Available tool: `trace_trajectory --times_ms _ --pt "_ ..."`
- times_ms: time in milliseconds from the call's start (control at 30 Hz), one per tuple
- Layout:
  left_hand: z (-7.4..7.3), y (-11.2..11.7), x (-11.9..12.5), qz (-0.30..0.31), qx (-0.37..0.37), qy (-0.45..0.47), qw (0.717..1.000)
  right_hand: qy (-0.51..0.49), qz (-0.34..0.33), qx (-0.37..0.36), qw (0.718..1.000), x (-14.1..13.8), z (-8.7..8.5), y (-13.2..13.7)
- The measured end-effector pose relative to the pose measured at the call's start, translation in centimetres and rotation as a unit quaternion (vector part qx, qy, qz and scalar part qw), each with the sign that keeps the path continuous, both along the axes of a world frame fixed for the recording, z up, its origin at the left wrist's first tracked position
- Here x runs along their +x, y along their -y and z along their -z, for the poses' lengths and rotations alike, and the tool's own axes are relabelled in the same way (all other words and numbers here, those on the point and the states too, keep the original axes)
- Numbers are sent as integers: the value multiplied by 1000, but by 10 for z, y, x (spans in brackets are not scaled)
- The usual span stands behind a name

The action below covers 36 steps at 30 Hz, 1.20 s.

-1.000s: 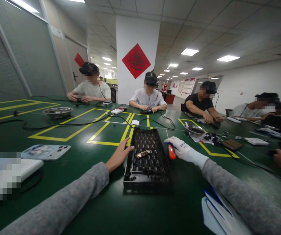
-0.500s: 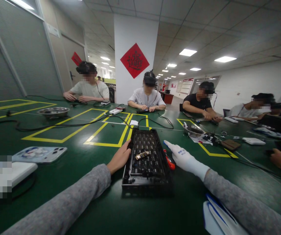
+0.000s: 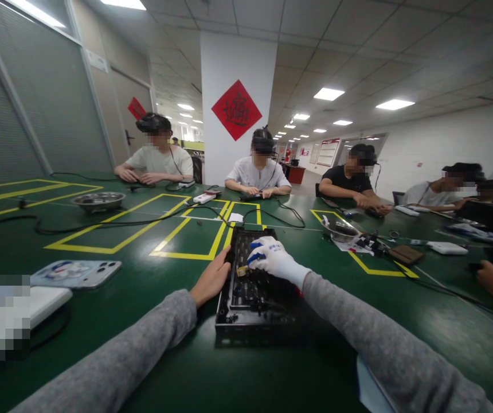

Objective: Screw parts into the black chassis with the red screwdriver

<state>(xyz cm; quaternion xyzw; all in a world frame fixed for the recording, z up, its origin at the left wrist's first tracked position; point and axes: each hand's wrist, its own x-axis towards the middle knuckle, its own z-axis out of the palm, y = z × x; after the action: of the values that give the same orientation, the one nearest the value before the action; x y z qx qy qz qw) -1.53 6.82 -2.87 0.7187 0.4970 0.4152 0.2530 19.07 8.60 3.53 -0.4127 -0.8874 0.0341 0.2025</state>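
Observation:
A black rectangular plastic case (image 3: 240,316) with a grid of raised shapes inside lies lengthwise before me. My left hand (image 3: 212,277), bare, grips its left side wall, the fingertips partly hidden. My right hand (image 3: 272,256), in a white glove with blue fingertips, is over the middle of the case. Its bent fingers close on a small gold-coloured piece (image 3: 242,271), whose right part they cover. A red-handled tool (image 3: 300,292) lies beside the case's right side, almost wholly behind my right arm.
To the left are a phone (image 3: 77,273), a white box (image 3: 51,301) and a metal bowl (image 3: 99,201). Another metal bowl (image 3: 340,229), cables and a brown wallet-like item (image 3: 405,254) lie on the right. Several people sit around the green table (image 3: 164,367). A white glove (image 3: 373,384) lies by my right forearm.
My right hand has moved left from beside the case's right edge to over its middle, onto the gold-coloured piece. My left hand keeps its hold on the case.

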Motion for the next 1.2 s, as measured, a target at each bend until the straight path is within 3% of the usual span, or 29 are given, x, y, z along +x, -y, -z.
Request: trace_trajectory --times_ms 133,233,333,533,633,900,1000,1200 --pt "0 0 0 -1 -3 -1 1000 -103 24 -29 994 8 -7 18" --pt "-1 -1 0 0 -2 9 1000 -205 60 -94 972 11 -6 40" --pt "-1 -4 0 -7 -5 20 1000 -234 45 -132 962 11 -3 65" --pt "2 -11 0 -15 0 12 1000 -179 -12 -65 982 8 -4 97" --pt "1 -11 1 -24 3 3 1000 -144 -53 -32 988 8 -7 100" --pt "-3 -8 2 -26 -6 -2 1000 -42 -89 31 995 6 -15 106" --pt "-4 -8 2 -25 -9 3 1000 -28 -85 22 996 4 -14 107" --pt "-5 -6 4 -25 -5 7 1000 -89 -55 -64 992 5 -5 106"
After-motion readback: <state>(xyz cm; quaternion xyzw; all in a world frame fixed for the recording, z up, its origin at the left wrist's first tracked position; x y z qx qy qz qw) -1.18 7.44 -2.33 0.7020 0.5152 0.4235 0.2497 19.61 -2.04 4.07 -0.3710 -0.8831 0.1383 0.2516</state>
